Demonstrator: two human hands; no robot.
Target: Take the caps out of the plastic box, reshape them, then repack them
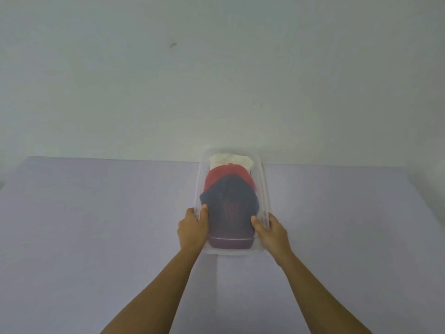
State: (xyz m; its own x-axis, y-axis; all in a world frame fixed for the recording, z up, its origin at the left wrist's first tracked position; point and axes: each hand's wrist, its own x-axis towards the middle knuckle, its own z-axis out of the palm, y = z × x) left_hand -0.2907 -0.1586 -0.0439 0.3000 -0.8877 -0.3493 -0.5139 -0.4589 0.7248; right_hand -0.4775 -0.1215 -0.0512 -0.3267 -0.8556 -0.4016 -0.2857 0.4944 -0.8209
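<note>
A clear plastic box (265,186) stands on the table, its long side running away from me. Three caps lie stacked in it: a dark navy cap (228,203) nearest, a red cap (224,173) behind it and a white cap (230,160) at the far end. My left hand (192,229) grips the box's left rim, thumb inside against the navy cap. My right hand (269,231) grips the right rim, thumb likewise inside. The picture is hazy.
The box rests on a pale lilac table (96,225) that ends at a plain light wall (216,80). The table's far edge runs just behind the box.
</note>
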